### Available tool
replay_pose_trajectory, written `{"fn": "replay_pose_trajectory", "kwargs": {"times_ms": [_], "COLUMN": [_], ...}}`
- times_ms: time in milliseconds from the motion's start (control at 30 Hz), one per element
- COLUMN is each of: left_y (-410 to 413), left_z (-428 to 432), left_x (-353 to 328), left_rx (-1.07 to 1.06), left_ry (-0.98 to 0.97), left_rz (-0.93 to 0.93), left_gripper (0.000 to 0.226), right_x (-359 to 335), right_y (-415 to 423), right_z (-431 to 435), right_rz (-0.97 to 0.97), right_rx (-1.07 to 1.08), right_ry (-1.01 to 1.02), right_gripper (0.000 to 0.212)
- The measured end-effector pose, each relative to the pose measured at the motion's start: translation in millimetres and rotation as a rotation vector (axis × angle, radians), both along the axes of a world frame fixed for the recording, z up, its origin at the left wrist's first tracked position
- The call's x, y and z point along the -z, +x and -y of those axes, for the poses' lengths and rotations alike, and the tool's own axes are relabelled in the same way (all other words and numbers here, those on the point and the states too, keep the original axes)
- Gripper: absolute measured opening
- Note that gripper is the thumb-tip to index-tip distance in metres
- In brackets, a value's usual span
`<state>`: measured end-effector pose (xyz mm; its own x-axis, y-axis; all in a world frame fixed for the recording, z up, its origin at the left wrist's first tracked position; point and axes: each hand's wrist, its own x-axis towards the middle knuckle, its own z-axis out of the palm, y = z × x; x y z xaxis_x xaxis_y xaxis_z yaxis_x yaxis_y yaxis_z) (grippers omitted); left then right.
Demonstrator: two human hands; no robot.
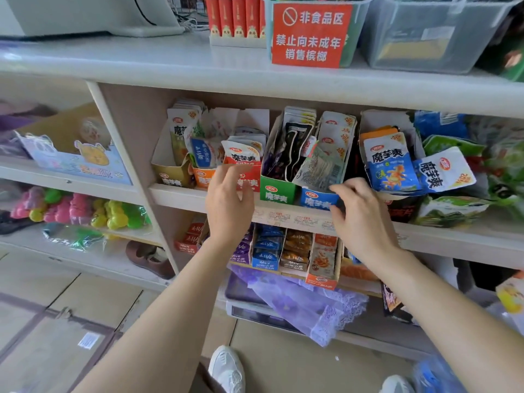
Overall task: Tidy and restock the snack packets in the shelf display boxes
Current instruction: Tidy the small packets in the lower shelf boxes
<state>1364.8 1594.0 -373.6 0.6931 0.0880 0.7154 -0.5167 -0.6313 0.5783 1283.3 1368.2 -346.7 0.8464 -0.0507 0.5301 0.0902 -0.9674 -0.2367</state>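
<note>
A row of small display boxes stands on the middle shelf: gold (170, 177), orange (204, 178), red (249, 180), green (276, 191) and blue (317, 199). Snack packets stick out of them untidily. My left hand (228, 199) is in front of the red box, fingers spread, fingertips touching a white-and-red packet (241, 154). My right hand (360, 211) rests at the blue box's front right corner, fingers curled against it, under a tilted grey packet (323, 168). Loose blue-and-white packets (390, 163) lie to the right.
Shelf edge (297, 217) with price labels runs under both hands. Below it stand more small snack boxes (295, 251) and a purple mesh bag (309, 302). A red sign on a clear bin (310, 35) sits on the top shelf. Toys (79, 208) fill the left bay.
</note>
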Motion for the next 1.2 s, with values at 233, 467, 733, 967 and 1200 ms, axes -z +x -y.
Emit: {"fn": "replay_pose_trajectory", "kwargs": {"times_ms": [233,467,733,967,1200], "left_y": [7,17,8,-30,-66], "left_z": [-14,-21,-48,-42,16], "left_x": [5,-7,-7,-13,-26], "left_rx": [-0.069,-0.119,-0.092,-0.091,0.141], "left_ry": [0.394,0.403,0.33,0.104,0.128], "left_rz": [-0.259,-0.223,-0.191,-0.198,0.022], "left_gripper": [0.069,0.041,0.023,0.03,0.034], "right_x": [12,9,4,5,16], "right_y": [-2,13,16,6,-18], "right_z": [-30,-50,-49,-34,-5], "right_rz": [-0.189,-0.246,-0.208,-0.194,0.043], "right_rx": [-0.09,-0.014,-0.103,-0.176,-0.271], "right_ry": [-0.203,-0.131,-0.037,-0.079,-0.153], "right_gripper": [0.073,0.08,0.071,0.073,0.054]}}
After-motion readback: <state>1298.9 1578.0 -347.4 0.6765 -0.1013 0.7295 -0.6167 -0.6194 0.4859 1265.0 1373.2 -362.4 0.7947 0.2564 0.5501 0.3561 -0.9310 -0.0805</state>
